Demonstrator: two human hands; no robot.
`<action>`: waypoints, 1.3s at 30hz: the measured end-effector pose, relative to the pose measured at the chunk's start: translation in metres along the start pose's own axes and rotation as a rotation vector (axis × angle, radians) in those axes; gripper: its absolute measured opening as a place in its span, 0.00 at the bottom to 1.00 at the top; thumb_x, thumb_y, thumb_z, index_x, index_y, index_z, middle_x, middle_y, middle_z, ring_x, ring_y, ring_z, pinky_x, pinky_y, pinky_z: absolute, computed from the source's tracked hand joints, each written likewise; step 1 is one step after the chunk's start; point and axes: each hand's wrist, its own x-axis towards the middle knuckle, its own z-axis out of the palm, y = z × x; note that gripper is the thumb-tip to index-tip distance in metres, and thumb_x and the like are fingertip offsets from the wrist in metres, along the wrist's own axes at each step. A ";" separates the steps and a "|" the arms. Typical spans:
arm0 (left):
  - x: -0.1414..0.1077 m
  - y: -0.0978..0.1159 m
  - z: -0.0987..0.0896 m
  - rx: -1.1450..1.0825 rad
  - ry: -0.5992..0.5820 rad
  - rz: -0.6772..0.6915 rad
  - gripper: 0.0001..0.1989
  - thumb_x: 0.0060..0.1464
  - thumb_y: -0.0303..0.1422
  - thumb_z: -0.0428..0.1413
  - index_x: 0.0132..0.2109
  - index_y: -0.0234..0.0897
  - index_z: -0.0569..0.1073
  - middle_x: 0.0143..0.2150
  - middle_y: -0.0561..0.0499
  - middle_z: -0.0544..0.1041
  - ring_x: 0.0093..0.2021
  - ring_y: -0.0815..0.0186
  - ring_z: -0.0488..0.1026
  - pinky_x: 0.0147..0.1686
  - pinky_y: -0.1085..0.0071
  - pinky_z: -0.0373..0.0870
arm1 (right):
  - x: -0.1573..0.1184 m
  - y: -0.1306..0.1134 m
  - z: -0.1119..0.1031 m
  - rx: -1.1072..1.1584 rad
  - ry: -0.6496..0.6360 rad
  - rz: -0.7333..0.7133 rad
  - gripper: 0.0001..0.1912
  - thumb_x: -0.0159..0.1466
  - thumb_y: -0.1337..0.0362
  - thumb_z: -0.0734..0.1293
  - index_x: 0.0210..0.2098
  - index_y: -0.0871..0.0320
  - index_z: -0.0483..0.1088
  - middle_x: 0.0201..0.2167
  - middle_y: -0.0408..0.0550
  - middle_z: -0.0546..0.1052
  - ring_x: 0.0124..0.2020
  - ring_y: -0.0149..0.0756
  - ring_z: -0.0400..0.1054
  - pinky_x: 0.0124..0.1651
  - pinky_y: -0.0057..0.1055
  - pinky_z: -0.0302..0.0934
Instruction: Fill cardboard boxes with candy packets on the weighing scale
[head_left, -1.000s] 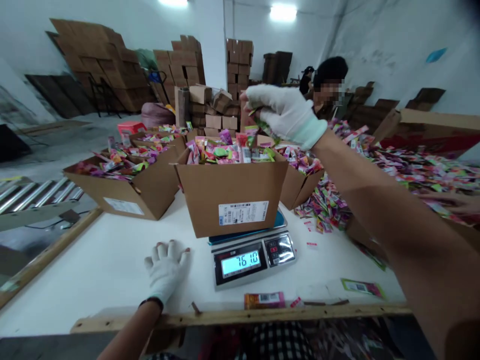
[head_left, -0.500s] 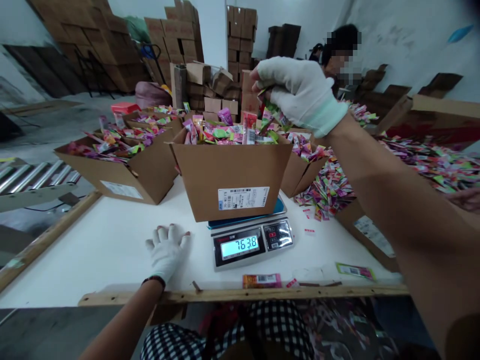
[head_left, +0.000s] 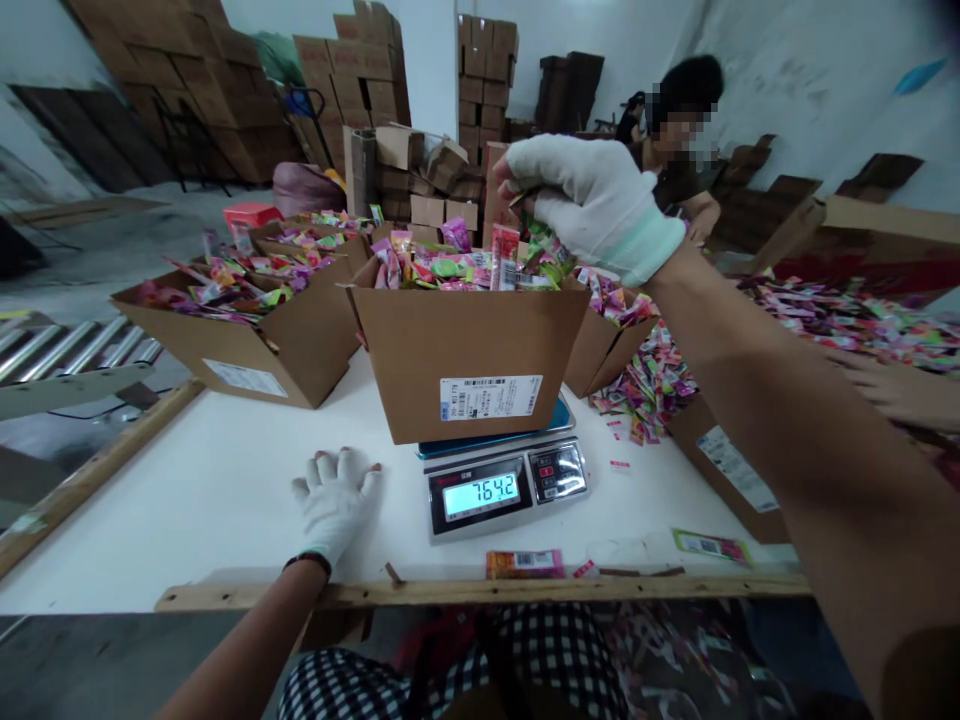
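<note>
Reading 764.2 now on the digital scale (head_left: 487,497), up from 761.0, then 763.8. Dipping the gloved right hand (head_left: 592,203) slightly, above and beyond the scale. Newly showing a printed label (head_left: 736,468) on the carton (head_left: 686,436) right of the scale. Newly exposing a co-worker's forearm (head_left: 702,214) behind the scale.

The central box (head_left: 469,350) is brown, the clothing (head_left: 574,650) black-and-white checked.

Below the frame's centre, I read 764.2 on the display (head_left: 482,497) of my digital scale (head_left: 510,505). Mid-frame, the barcode label (head_left: 491,398) on the cardboard carton (head_left: 471,338) bears print too small to read.
</note>
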 end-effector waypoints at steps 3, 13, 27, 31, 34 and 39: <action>0.000 -0.001 0.002 0.009 0.017 0.001 0.36 0.70 0.49 0.39 0.71 0.26 0.65 0.71 0.24 0.63 0.74 0.37 0.52 0.67 0.40 0.53 | 0.000 -0.002 0.000 0.008 -0.017 0.018 0.21 0.64 0.69 0.62 0.54 0.60 0.77 0.49 0.46 0.85 0.51 0.32 0.78 0.61 0.32 0.72; 0.000 0.000 0.000 0.024 0.008 0.007 0.35 0.70 0.49 0.39 0.70 0.27 0.65 0.71 0.25 0.64 0.73 0.37 0.54 0.67 0.42 0.53 | 0.002 -0.009 -0.009 -0.301 0.076 0.047 0.23 0.63 0.79 0.60 0.51 0.61 0.79 0.49 0.50 0.81 0.52 0.36 0.75 0.61 0.32 0.67; 0.002 -0.006 0.005 0.030 0.030 0.014 0.36 0.69 0.50 0.37 0.69 0.28 0.66 0.70 0.26 0.65 0.74 0.38 0.54 0.66 0.43 0.54 | 0.059 0.016 0.016 0.049 -0.007 0.127 0.33 0.64 0.85 0.56 0.66 0.67 0.68 0.67 0.45 0.75 0.64 0.27 0.70 0.73 0.32 0.62; 0.004 -0.009 0.007 0.018 0.049 0.022 0.36 0.69 0.50 0.36 0.68 0.29 0.67 0.68 0.27 0.66 0.73 0.39 0.54 0.65 0.43 0.55 | 0.034 0.034 0.005 0.130 -0.001 0.110 0.28 0.71 0.68 0.65 0.69 0.63 0.63 0.72 0.48 0.70 0.70 0.30 0.65 0.77 0.36 0.56; 0.005 -0.009 0.006 0.017 0.035 0.034 0.37 0.69 0.51 0.35 0.68 0.29 0.66 0.68 0.26 0.66 0.73 0.38 0.54 0.65 0.43 0.55 | -0.046 0.056 -0.008 0.051 0.261 0.327 0.17 0.71 0.57 0.64 0.56 0.56 0.72 0.56 0.50 0.80 0.56 0.39 0.75 0.67 0.41 0.69; 0.007 -0.004 0.000 -0.015 0.013 0.044 0.37 0.69 0.54 0.33 0.67 0.30 0.66 0.66 0.26 0.67 0.70 0.37 0.58 0.63 0.41 0.58 | -0.238 0.060 0.019 -0.114 -0.331 0.979 0.09 0.62 0.60 0.66 0.38 0.55 0.75 0.34 0.48 0.79 0.39 0.41 0.74 0.47 0.38 0.71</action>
